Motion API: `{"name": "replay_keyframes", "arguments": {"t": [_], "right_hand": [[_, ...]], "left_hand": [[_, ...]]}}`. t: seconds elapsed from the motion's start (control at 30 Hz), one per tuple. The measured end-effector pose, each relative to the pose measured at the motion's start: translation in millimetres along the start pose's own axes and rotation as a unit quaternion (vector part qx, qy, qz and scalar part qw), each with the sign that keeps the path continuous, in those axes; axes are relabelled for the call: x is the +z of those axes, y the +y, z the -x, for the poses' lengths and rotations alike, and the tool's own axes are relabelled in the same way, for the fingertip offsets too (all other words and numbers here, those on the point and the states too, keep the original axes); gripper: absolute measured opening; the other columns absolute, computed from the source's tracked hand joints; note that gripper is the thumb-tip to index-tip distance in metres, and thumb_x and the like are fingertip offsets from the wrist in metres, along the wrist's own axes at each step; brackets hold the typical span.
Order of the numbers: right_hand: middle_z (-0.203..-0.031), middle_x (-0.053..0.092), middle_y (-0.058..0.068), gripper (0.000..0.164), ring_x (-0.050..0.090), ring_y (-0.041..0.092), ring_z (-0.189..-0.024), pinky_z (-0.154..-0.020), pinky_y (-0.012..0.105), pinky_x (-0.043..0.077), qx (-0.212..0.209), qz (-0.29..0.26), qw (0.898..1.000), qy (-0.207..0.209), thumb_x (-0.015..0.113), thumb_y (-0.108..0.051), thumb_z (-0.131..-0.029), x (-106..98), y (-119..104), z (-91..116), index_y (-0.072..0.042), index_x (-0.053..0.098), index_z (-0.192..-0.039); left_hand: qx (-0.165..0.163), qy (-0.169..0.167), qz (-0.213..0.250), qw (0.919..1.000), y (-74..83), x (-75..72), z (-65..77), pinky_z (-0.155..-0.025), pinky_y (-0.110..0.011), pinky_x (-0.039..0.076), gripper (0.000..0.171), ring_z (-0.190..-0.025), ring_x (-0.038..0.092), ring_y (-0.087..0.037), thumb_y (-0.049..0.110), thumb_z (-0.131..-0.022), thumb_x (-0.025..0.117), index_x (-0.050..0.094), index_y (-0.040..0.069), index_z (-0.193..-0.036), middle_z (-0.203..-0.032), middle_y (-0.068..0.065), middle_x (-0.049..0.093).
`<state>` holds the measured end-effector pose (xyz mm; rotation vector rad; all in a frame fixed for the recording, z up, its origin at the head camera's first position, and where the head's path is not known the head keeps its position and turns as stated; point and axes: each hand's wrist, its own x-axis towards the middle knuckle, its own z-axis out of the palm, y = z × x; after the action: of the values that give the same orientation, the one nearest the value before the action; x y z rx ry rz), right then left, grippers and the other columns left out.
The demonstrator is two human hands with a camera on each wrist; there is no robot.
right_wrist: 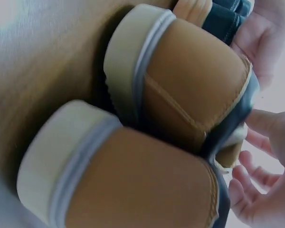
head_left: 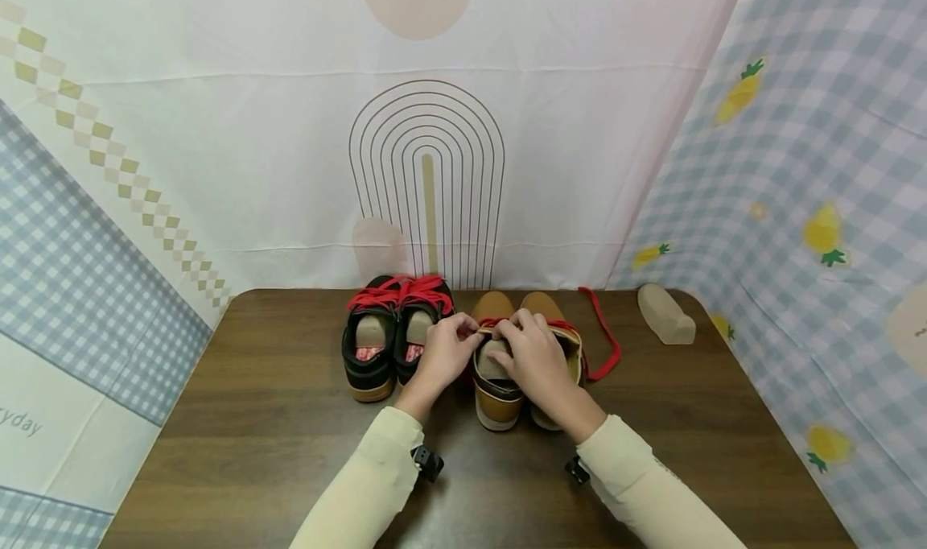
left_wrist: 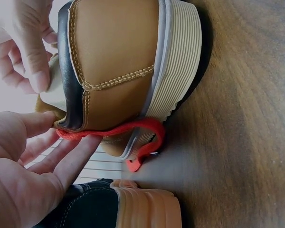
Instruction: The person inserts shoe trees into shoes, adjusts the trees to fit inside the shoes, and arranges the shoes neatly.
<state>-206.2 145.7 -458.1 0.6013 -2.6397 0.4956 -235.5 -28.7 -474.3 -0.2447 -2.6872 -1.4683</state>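
Observation:
A pair of tan shoes stands on the table, toes pointing away. My left hand (head_left: 447, 348) is at the left edge of the left tan shoe (head_left: 498, 408). Its thumb and fingers pinch the rim of the lacing flap, and a red shoelace (left_wrist: 147, 124) runs over the fingers and hangs down outside. My right hand (head_left: 534, 352) is over the shoe's opening, its fingertips by the tongue; whether they grip anything is hidden. The right tan shoe (right_wrist: 137, 185) stands alongside, partly under the right hand. A beige form (head_left: 492, 361) shows inside the left shoe.
Black shoes (head_left: 369, 365) with red laces stand close on the left, beige forms inside. A loose red shoelace (head_left: 607, 336) lies right of the tan pair. Farther right is a beige shoe form (head_left: 665, 315). A hanging cloth (head_left: 290, 171) borders the brown table (head_left: 253, 420).

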Motion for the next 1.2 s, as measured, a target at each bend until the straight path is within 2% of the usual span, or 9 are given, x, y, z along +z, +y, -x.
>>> {"name": "replay_keyframes", "arguments": {"t": [0.1, 0.3, 0.57, 0.77, 0.93, 1.2], "right_hand": [[-0.103, 0.062, 0.008, 0.027, 0.057, 0.028, -0.088, -0.076, 0.041, 0.053, -0.013, -0.023, 1.000, -0.010, 0.089, -0.022, -0.081, -4.9, 4.5, -3.3, -0.016, 0.070, -0.099], [-0.101, 0.063, 0.006, 0.025, 0.057, 0.027, -0.089, -0.078, 0.041, 0.052, -0.031, -0.042, 0.997, -0.055, 0.088, -0.022, -0.082, -14.0, 11.5, -11.8, -0.014, 0.069, -0.098], [-0.101, 0.066, 0.003, 0.008, 0.059, 0.025, -0.093, -0.080, 0.039, 0.053, -0.050, -0.044, 0.995, -0.077, 0.082, -0.016, -0.090, -20.1, 11.3, -15.8, -0.015, 0.077, -0.096], [-0.106, 0.067, 0.004, 0.022, 0.059, 0.023, -0.095, -0.081, 0.038, 0.055, -0.072, -0.052, 0.992, -0.090, 0.084, -0.018, -0.088, -19.8, 8.8, -15.7, -0.012, 0.077, -0.107], [-0.102, 0.063, 0.005, 0.030, 0.058, 0.023, -0.093, -0.081, 0.038, 0.054, -0.074, -0.046, 0.992, -0.090, 0.087, -0.023, -0.085, -18.6, 12.5, -17.7, -0.010, 0.071, -0.107], [-0.096, 0.059, 0.004, 0.032, 0.053, 0.020, -0.085, -0.076, 0.036, 0.048, -0.043, -0.053, 0.987, -0.143, 0.086, -0.026, -0.084, -22.9, 17.1, -31.6, -0.010, 0.067, -0.104]], "left_hand": [[0.000, -0.001, 0.001, 1.0000, -0.1, 0.1, -0.3, -0.069, -0.030, 0.052, 0.004, -0.074, 0.061, -0.012, 0.015, -0.095, 0.075, 0.074, 0.011, -0.097, -0.091, -0.003, 0.075], [0.001, -0.002, 0.007, 1.0000, 0.4, 0.6, -0.5, -0.069, -0.029, 0.052, 0.004, -0.075, 0.062, -0.013, 0.014, -0.095, 0.075, 0.073, 0.010, -0.097, -0.091, -0.004, 0.075], [-0.005, -0.006, 0.008, 0.9999, 0.4, 0.6, 0.0, -0.069, -0.030, 0.052, 0.005, -0.074, 0.060, -0.011, 0.015, -0.095, 0.075, 0.073, 0.011, -0.097, -0.090, -0.003, 0.074], [0.006, -0.001, 0.003, 1.0000, 0.0, 0.0, -0.2, -0.069, -0.030, 0.053, 0.005, -0.075, 0.062, -0.012, 0.014, -0.095, 0.074, 0.073, 0.010, -0.097, -0.090, -0.004, 0.074], [0.003, -0.003, 0.002, 1.0000, -1.5, 1.2, -0.3, -0.069, -0.029, 0.052, 0.004, -0.076, 0.062, -0.012, 0.015, -0.095, 0.074, 0.073, 0.011, -0.097, -0.090, -0.003, 0.074], [0.008, 0.003, 0.006, 0.9999, -1.3, 0.3, -0.1, -0.068, -0.028, 0.052, 0.005, -0.074, 0.061, -0.012, 0.014, -0.094, 0.075, 0.074, 0.010, -0.096, -0.089, -0.004, 0.074]]}}
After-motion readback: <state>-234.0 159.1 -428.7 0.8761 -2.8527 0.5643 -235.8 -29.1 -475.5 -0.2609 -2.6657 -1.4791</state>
